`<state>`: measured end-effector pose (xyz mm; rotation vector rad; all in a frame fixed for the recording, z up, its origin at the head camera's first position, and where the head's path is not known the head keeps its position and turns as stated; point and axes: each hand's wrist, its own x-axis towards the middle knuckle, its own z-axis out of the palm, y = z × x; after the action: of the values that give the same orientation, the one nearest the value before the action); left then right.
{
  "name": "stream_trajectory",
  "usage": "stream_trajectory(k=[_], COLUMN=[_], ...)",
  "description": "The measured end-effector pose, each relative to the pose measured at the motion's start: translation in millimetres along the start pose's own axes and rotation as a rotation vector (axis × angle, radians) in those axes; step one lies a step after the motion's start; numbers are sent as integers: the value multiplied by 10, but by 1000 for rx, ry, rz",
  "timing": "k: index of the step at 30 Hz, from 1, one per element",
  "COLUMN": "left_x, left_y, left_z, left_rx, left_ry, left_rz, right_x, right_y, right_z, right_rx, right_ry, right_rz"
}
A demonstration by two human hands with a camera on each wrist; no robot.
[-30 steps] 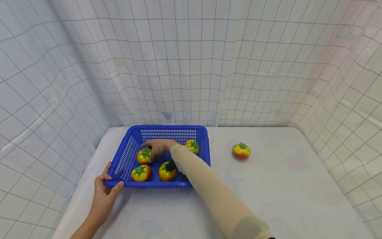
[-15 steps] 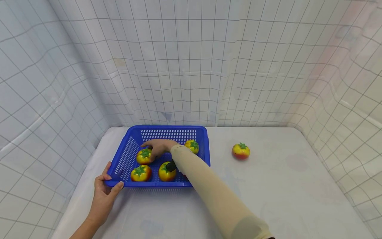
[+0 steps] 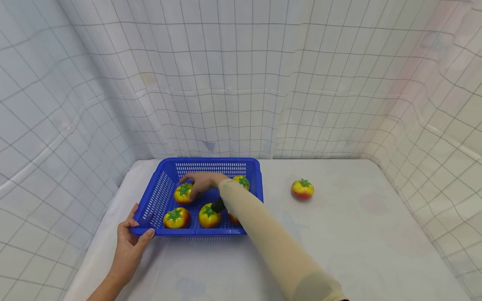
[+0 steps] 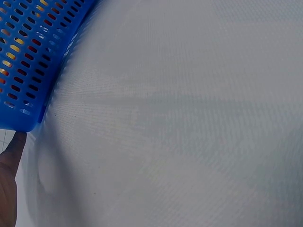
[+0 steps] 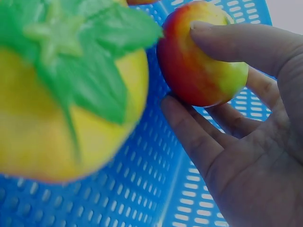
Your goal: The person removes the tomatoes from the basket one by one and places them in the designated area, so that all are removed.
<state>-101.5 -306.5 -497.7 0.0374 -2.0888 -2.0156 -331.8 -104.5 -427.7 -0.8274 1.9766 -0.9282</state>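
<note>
A blue perforated plastic basket [image 3: 205, 231] stands on the white-covered table with several yellow-and-red tomato-like fruits with green leafy tops in it. At its near left corner my left hand [image 3: 128, 251] grips the rim, thumb on the front edge and fingers at the left side. My right hand [image 3: 203, 182] reaches inside and holds the fruit at the back left [image 3: 183, 194]. In the right wrist view, the thumb lies on one side of this fruit [image 5: 203, 71] and fingers on the other. Close to that camera looms another fruit [image 5: 94, 142]. The right forearm partly covers fruits at the basket's right.
One more such fruit [image 3: 302, 190] lies on the table [image 3: 357, 234], right of the basket. White sheets with a grid pattern [image 3: 241, 104] hang at the back and both sides.
The held fruit and the right hand have shifted slightly up and to the right against the basket. My left hand keeps its place at the corner. The whole view has shifted a little.
</note>
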Motion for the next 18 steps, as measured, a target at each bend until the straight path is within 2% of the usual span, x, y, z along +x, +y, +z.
stream_trajectory(k=[5,18], left_x=[5,38], left_y=[0,-4], left_z=[-2,-18], left_rx=[-5,0], left_ry=[4,-1], left_rz=[-6,-9], right_x=[-57,-310], right_y=[15,-67], right_z=[-75,-251], right_rx=[23,162], right_ry=[14,41], right_rz=[-35,-51])
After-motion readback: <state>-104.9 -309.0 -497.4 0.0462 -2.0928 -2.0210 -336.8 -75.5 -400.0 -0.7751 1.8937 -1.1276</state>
